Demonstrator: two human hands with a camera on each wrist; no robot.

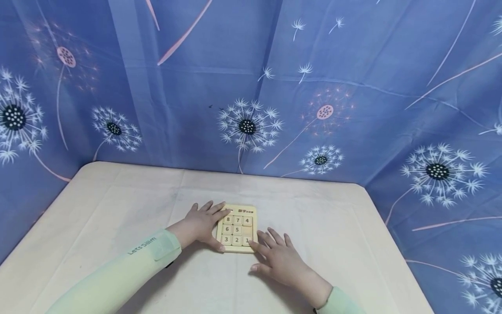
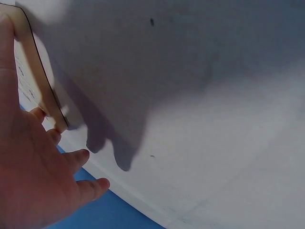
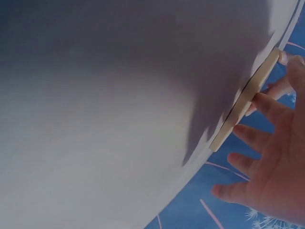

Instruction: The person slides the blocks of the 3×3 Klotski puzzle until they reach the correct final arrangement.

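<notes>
A pale yellow number slide puzzle [image 1: 236,207] lies flat on the table, its rows reading 8 7 4, then 6 5 and a gap at the right, then 3 2 1. At its left side, my left hand [image 1: 201,224] rests with fingers spread, the thumb by the lower left corner and a fingertip on the upper left part of the frame. My right hand [image 1: 283,261] reaches in from the lower right; its index fingertip touches the 1 tile [image 1: 246,240]. Both wrist views show the puzzle edge-on, beside the left thumb and the right fingers [image 3: 250,137].
The table [image 1: 321,218] has a cream cover and rounded far corners. Blue cloth [image 1: 188,109] with a dandelion print hangs behind it and along both sides. Light green sleeves [image 1: 117,266] cover both forearms.
</notes>
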